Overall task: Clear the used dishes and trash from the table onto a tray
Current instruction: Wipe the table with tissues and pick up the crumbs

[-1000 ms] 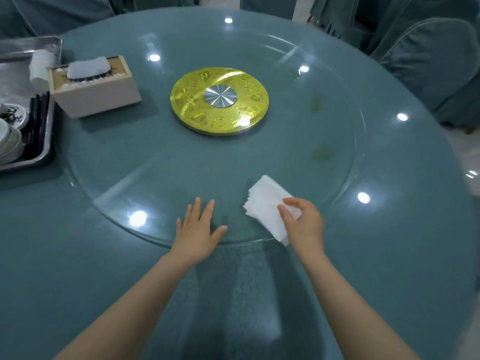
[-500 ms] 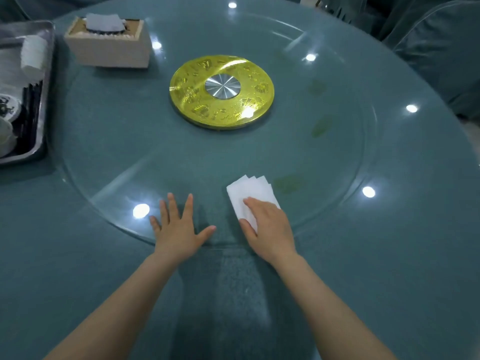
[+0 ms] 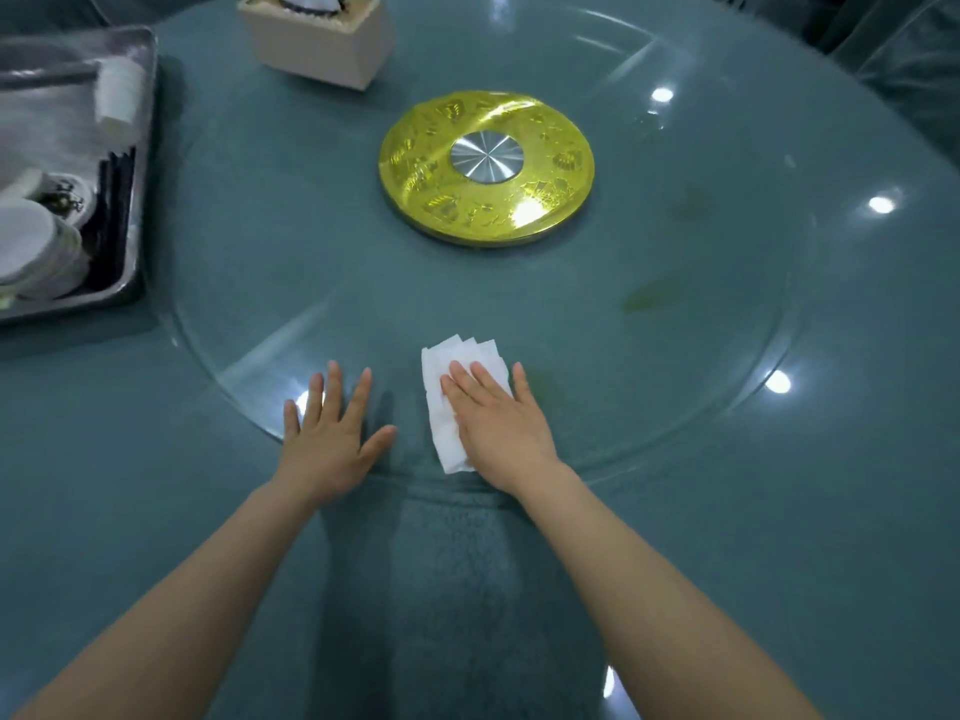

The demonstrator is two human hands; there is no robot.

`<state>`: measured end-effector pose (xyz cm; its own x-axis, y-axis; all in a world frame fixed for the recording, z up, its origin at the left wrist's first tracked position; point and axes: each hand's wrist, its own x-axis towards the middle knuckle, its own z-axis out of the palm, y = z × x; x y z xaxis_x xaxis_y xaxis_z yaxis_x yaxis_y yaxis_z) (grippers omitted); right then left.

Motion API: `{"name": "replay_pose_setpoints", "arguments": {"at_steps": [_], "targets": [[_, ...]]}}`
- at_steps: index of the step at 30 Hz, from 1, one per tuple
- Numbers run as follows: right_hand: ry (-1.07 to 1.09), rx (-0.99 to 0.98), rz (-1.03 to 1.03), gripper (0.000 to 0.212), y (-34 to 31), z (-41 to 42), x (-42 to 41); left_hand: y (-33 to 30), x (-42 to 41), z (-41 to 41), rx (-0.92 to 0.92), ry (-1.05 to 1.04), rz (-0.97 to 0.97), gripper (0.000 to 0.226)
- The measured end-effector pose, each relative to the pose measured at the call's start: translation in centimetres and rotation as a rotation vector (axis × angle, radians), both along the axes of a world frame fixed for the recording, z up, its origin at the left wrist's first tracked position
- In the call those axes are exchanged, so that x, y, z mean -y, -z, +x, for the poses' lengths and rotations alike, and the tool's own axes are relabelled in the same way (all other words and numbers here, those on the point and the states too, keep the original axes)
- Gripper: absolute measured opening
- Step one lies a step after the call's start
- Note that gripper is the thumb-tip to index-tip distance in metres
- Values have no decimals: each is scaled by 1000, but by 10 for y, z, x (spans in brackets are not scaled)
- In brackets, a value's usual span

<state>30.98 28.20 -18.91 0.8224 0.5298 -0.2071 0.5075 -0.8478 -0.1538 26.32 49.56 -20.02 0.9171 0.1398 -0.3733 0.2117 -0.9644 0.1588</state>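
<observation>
Head view: a person's right hand (image 3: 498, 423) lies flat, fingers straight and slightly spread, pressing a folded white napkin (image 3: 457, 392) onto the glass turntable (image 3: 291, 262) near its closest rim. The napkin's fanned layers show beyond the fingertips, and one end sticks out beside the heel of the hand. The left hand (image 3: 332, 433) rests palm down just beside it, fingers straight and apart, thumb splayed toward the napkin without touching it; its fingers lie on the glass and its heel sits over the rim.

The round surface (image 3: 779, 511) is covered in teal cloth, with ceiling lights mirrored in the glass. At the turntable's centre sits a gold disc (image 3: 415, 163) with a silver hub (image 3: 487, 156). A faint greenish smear (image 3: 649, 296) marks the glass to the right of the napkin, well apart from it.

At the left edge of the surface, a metal tray (image 3: 148, 96) holds stacked white dishes (image 3: 36, 241), dark chopsticks (image 3: 111, 210) along its right wall and a rolled white towel (image 3: 119, 93) farther back. A cream tissue box (image 3: 322, 39) stands on the far side of the glass, near the tray and partly cut off by the top of the frame.
</observation>
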Motion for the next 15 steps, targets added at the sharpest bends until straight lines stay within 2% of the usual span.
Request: {"name": "replay_pose_setpoints", "arguments": {"at_steps": [10, 15], "targets": [[311, -22, -105, 54, -8, -4, 95, 1, -33, 10, 22, 22, 10, 78], [480, -85, 31, 58, -9, -11, 57, 0, -36, 11, 7, 47, 12, 78]]}}
